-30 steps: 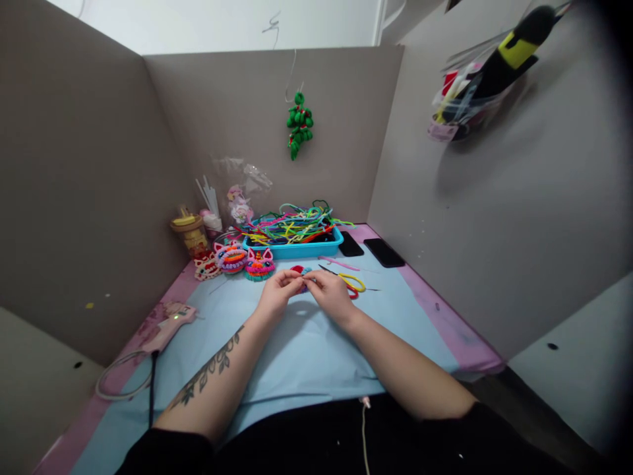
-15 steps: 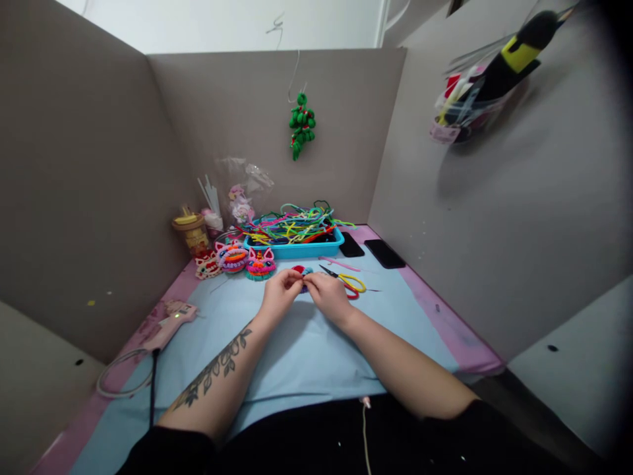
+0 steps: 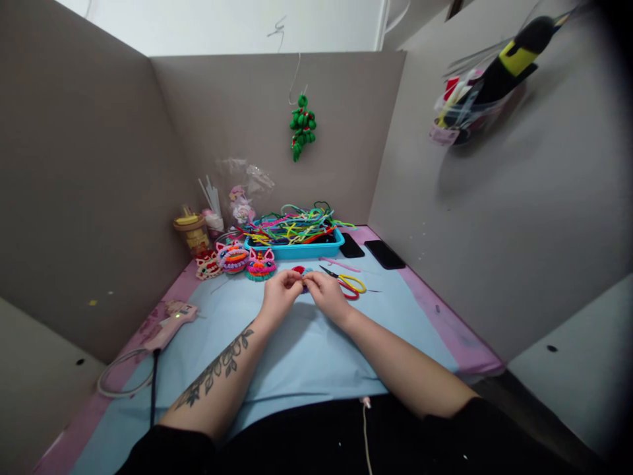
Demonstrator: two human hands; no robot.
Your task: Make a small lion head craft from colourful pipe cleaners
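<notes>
My left hand (image 3: 281,293) and my right hand (image 3: 327,295) meet over the middle of the table, both closed in a pinch. Between them is a small fuzzy piece (image 3: 299,270) in red, blue and purple that looks like pipe-cleaner work; the fingers hide most of it. Just right of my right hand lie scissors (image 3: 353,284) with yellow and red handles, blades apart. Behind these rests a thin pink stick (image 3: 340,264). Left of my hands stand fuzzy animal heads, a pink and teal one (image 3: 260,265) nearest and a purple and orange one (image 3: 232,257) beside it.
A blue tray (image 3: 297,251) heaped with coloured pipe cleaners stands at the back. Two dark phones, one (image 3: 384,254) farther right, lie near it. At left is a pink glue gun (image 3: 173,324) with a cable. Grey partitions enclose the table; a holder (image 3: 459,119) hangs right.
My hands stay pinched together at the same spot, with hardly any finger movement. The whole view has shifted very slightly; nothing else has visibly moved.
</notes>
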